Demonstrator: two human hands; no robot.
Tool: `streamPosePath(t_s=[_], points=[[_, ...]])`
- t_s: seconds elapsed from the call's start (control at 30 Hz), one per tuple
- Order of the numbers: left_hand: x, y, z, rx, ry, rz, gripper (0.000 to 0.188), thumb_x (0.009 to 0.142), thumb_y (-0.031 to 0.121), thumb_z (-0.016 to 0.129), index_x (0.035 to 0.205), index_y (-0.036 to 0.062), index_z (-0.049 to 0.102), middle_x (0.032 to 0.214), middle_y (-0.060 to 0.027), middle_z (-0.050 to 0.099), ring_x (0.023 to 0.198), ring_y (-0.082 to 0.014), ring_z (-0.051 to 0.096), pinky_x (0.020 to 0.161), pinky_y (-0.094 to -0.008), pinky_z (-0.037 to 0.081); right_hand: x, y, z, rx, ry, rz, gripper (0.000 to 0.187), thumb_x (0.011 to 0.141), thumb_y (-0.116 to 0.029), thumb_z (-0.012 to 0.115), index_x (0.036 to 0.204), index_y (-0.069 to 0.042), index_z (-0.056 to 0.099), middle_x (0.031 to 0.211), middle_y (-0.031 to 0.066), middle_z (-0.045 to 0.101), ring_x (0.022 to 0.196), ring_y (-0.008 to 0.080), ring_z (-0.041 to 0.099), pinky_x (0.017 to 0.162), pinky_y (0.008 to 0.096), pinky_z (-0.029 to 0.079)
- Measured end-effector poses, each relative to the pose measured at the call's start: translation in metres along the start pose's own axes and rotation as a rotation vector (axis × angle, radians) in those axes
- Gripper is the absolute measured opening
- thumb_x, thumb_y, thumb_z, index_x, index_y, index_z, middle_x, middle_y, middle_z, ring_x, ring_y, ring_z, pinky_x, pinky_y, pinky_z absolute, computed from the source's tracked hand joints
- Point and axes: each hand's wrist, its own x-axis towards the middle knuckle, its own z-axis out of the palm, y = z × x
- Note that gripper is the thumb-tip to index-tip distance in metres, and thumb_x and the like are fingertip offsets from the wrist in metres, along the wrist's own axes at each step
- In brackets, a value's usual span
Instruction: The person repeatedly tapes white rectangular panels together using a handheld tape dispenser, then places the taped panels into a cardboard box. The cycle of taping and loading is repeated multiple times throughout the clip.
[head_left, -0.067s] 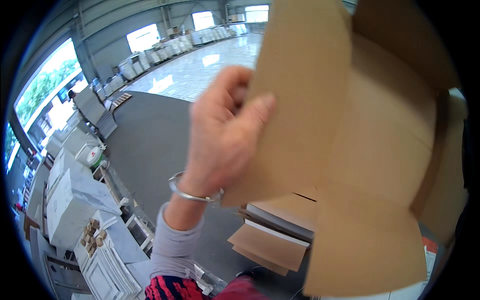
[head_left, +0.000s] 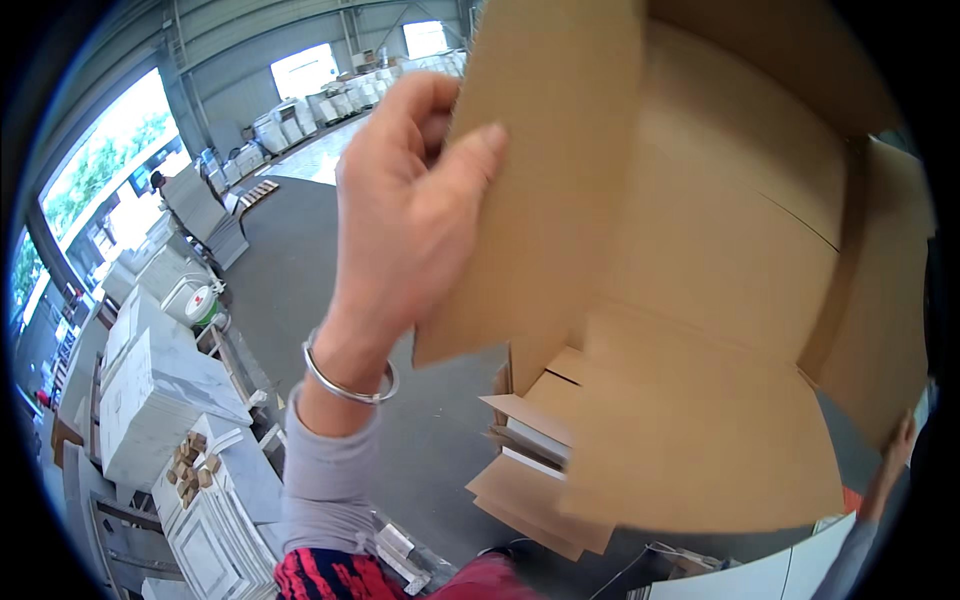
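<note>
An unfolded brown cardboard box (head_left: 700, 230) with its flaps spread hangs before me, its hollow inside facing me. My left hand (head_left: 415, 200) is closed on the box's left flap, thumb on the near face and fingers behind the edge. A silver bracelet circles that wrist. At the far right, my right hand (head_left: 903, 438) grips the lower edge of the right flap; its fingers are only partly visible. Below and behind the raised box, other opened cardboard boxes (head_left: 540, 500) with white edges inside stand low near my feet, partly hidden by it.
White marble-look slabs (head_left: 165, 390) are stacked at left, with small wooden blocks (head_left: 190, 468) on one pile. A white bucket (head_left: 203, 305) stands farther back. Another person (head_left: 158, 180) is beside leaning panels. White panels (head_left: 740, 575) lie at lower right on the grey floor.
The box and my left hand have moved up and to the left. My right hand has come into view on the right flap.
</note>
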Motion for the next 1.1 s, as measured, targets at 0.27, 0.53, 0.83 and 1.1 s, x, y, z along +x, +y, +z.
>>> streamPosePath(t_s=[0.27,0.53,0.83,1.1], points=[[0.039,-0.163,-0.025,0.583,-0.078,-0.212,0.019,0.079,0.012,0.059,0.084,-0.0043,0.050,0.066,-0.0060,0.045,0.062,-0.0115,0.039,0.056,-0.0308,0.039,-0.066,-0.007,0.243,-0.143,-0.203,-0.027,0.029,0.092,-0.029,0.055,0.103,-0.003,0.058,0.090,0.0106,0.060,0.081,0.0195,0.054,0.073,0.0343,0.044],[-0.069,-0.362,0.019,0.735,-0.725,-0.643,0.022,0.076,0.007,0.057,0.096,-0.0017,0.061,0.093,-0.0206,0.065,0.089,-0.0305,0.064,0.077,-0.0366,0.050,-0.187,0.023,0.230,-0.568,-0.513,0.248,0.029,0.087,-0.030,0.059,0.105,-0.008,0.063,0.098,0.0182,0.065,0.091,0.0356,0.062,0.077,0.0413,0.048],[-0.072,-0.387,0.039,0.738,-0.717,-0.661,0.036,0.073,-0.003,0.049,0.108,-0.0044,0.058,0.099,-0.0247,0.065,0.094,-0.0369,0.064,0.082,-0.0380,0.049,-0.216,0.015,0.237,-0.229,-0.377,0.385,0.031,0.085,-0.027,0.055,0.109,-0.009,0.064,0.099,0.0160,0.067,0.091,0.0306,0.065,0.079,0.0368,0.049],[-0.082,-0.412,0.045,0.727,-0.640,-0.519,0.038,0.074,-0.002,0.049,0.111,-0.0012,0.056,0.100,-0.0249,0.064,0.096,-0.0394,0.062,0.085,-0.0411,0.046,-0.215,-0.027,0.294,-0.253,-0.308,0.194,0.029,0.087,-0.022,0.053,0.113,-0.012,0.061,0.094,0.0137,0.067,0.087,0.0338,0.063,0.074,0.0387,0.049]])
